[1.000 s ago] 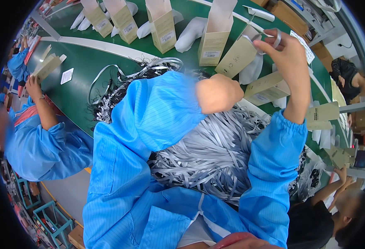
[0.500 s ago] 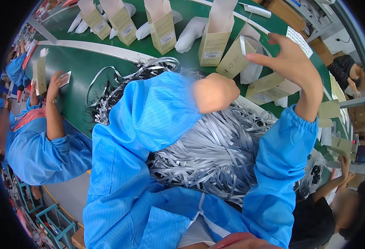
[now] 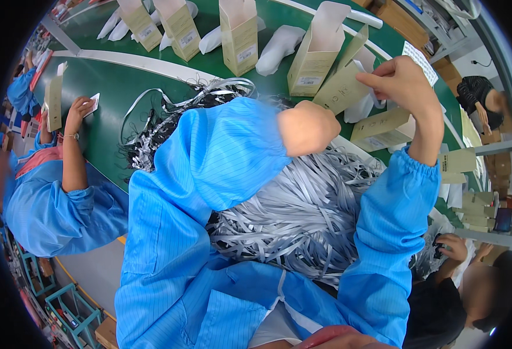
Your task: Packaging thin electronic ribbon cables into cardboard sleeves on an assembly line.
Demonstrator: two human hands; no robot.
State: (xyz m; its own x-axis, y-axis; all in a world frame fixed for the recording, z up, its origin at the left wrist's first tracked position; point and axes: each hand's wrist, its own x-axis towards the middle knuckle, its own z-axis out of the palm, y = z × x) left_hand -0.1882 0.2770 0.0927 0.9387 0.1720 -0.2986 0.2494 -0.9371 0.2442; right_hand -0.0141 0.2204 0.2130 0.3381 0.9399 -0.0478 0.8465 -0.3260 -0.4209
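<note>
The tilted, open beige box (image 3: 342, 92) sits on the green bench (image 3: 107, 131) between the left hand (image 3: 309, 129) and right hand (image 3: 406, 87); whether their fingers are apart or together, I cannot tell. It looks light, stiff but creasable, best held by its side walls.

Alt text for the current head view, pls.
A person's right hand is at the upper edge of an open tan box, the left hand near its lower end. Grey ribbons lie heaped between the forearms; more open boxes stand beyond on a green table.
</note>
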